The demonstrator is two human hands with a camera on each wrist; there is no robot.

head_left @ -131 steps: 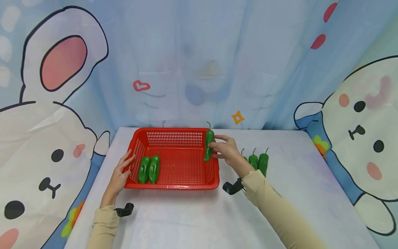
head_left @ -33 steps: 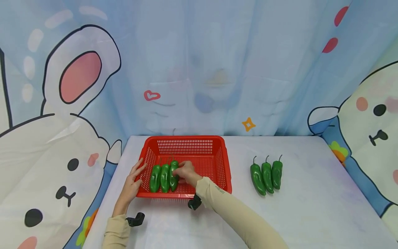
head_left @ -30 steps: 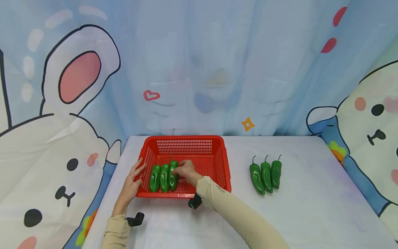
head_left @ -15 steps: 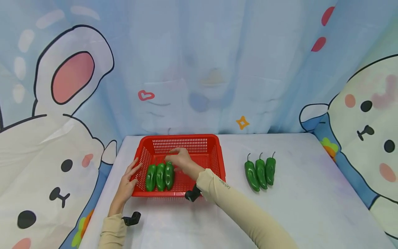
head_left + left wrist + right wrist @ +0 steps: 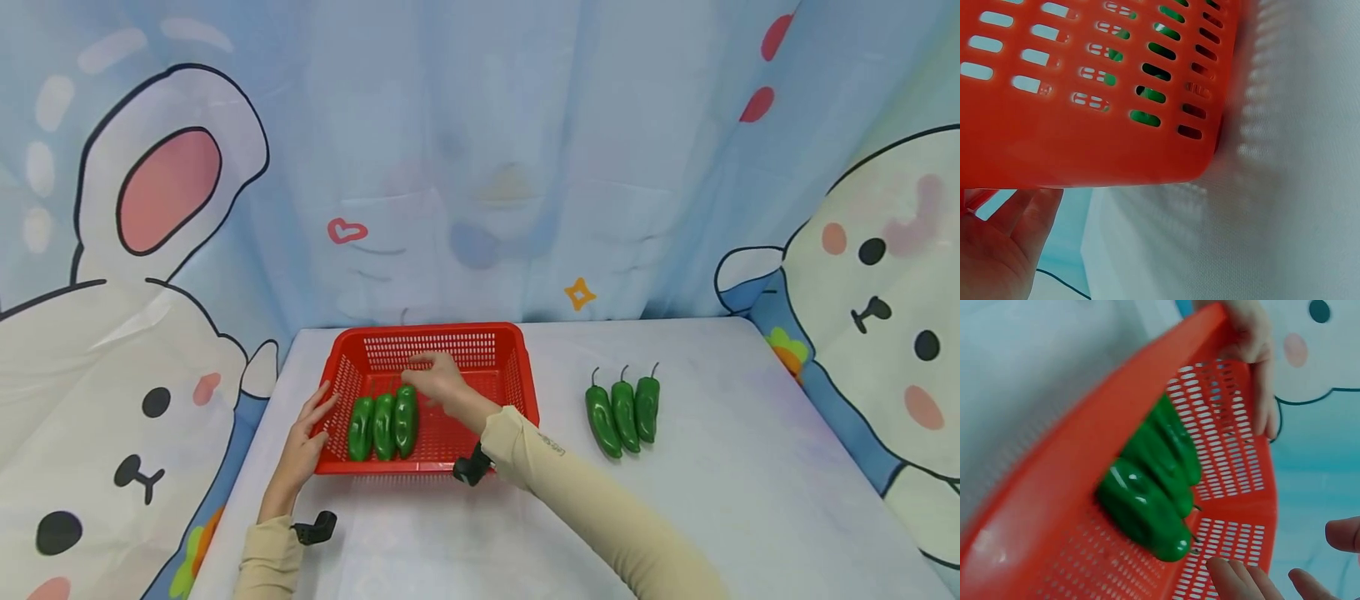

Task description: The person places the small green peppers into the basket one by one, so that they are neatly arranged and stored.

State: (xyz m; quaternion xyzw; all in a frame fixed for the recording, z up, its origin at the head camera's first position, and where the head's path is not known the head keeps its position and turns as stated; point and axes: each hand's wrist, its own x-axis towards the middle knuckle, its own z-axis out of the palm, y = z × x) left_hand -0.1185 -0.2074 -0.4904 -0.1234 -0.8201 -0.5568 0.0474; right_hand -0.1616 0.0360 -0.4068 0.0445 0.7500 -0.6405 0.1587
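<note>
Three green peppers lie side by side in the left part of a red plastic basket [image 5: 480, 433]: a left pepper [image 5: 361, 429], a middle pepper [image 5: 383, 427] and a right pepper [image 5: 406, 423]. Over the stem end of the right one hovers my right hand [image 5: 441, 382]. In the right wrist view, its spread fingers [image 5: 1235, 581] hold nothing and stand apart from the peppers. My left hand [image 5: 300, 447] rests on the basket's left rim with its fingers extended. From the left wrist view, the peppers show only as green patches through the basket's slots.
On the white-covered table [image 5: 720, 467], right of the basket, lie three more green peppers [image 5: 623, 415] in a row, stems pointing away. A blue cartoon-printed curtain [image 5: 630, 167] hangs behind the table. Each wrist carries a small black camera [image 5: 317, 528].
The pepper my right hand held near the basket's right wall now lies beside the other two. That hand has let go and shifted up toward the stem end. My left hand stays at the rim.
</note>
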